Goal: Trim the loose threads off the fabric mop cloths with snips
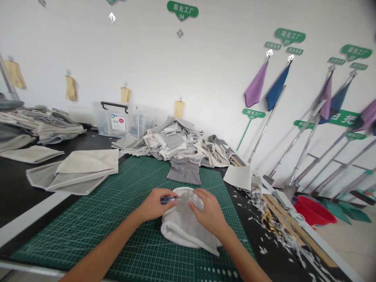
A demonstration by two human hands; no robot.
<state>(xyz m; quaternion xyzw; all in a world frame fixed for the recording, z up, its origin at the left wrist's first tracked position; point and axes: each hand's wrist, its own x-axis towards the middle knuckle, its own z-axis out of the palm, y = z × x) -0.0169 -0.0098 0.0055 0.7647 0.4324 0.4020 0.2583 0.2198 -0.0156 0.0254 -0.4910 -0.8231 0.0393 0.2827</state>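
Observation:
A light grey cloth with a white edge (pixel 188 229) lies bunched on the green cutting mat (pixel 126 219), in front of me. My left hand (pixel 158 201) is closed around a small dark tool (pixel 167 199), its fingertips at the upper left edge of the cloth. On the cloth's upper right side, my right hand (pixel 207 207) pinches the fabric between thumb and fingers. What part of the tool touches the cloth is too small to tell. Just beyond the hands, a folded darker grey cloth (pixel 184 171) rests on the mat.
Behind the mat rises a cloth pile (pixel 170 139), beside a clear plastic box (pixel 116 121). Flat cloths (pixel 85 168) lie at left. Along the right edge are scraps, gold-handled scissors (pixel 268 221) and wooden strips (pixel 299 227). A red basin (pixel 314 211) stands beyond the table.

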